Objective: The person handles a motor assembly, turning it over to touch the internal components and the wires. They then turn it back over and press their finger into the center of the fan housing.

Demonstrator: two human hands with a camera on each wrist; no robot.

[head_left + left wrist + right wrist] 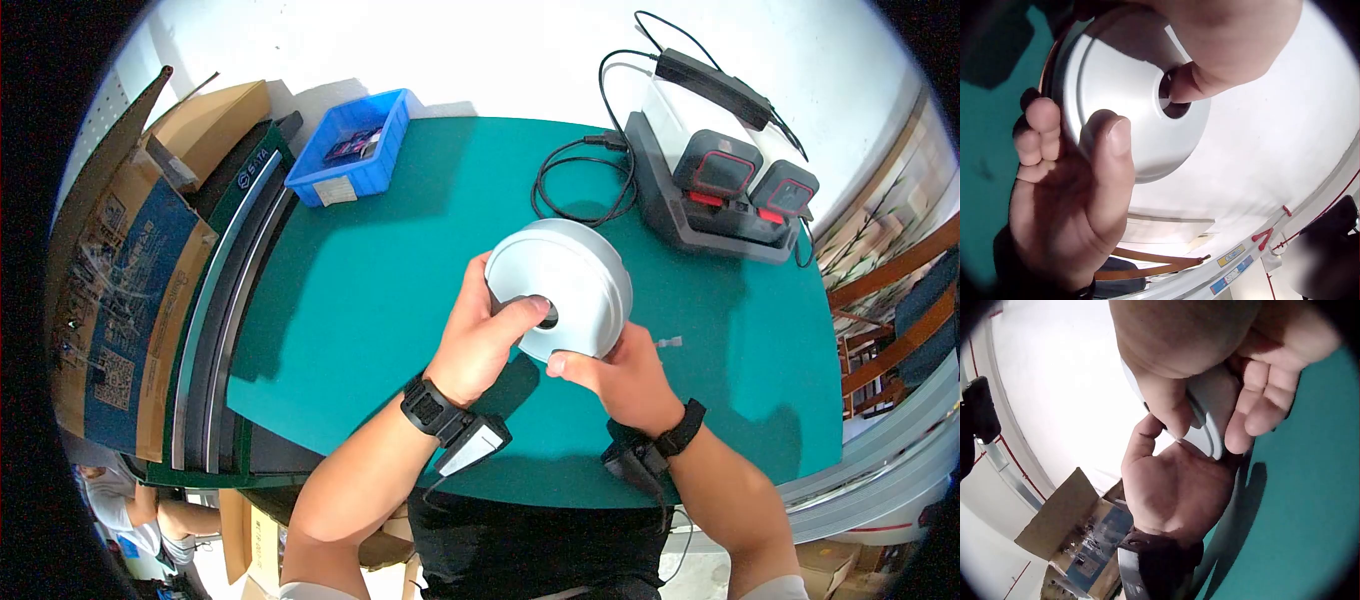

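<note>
A round, pale silver-grey housing (568, 262) with a stepped rim and a central hole is held above the green table by both hands. My left hand (473, 345) grips its left side, the thumb lying over the face with its tip at the hole. My right hand (637, 385) grips the lower right rim, thumb on the near edge. In the left wrist view the housing (1138, 134) shows its sloping face, and the left thumb tip dips into the dark hole. The right wrist view has most of the housing (1213, 394) hidden behind the hands.
On the green table (400, 270), a blue bin (340, 185) with small items stands at the back left. At back right sit a charger-like unit (680, 215) and a coiled black cable (585, 215). A small translucent piece (670, 342) lies beside the right hand. Cardboard boxes (130, 300) flank the left.
</note>
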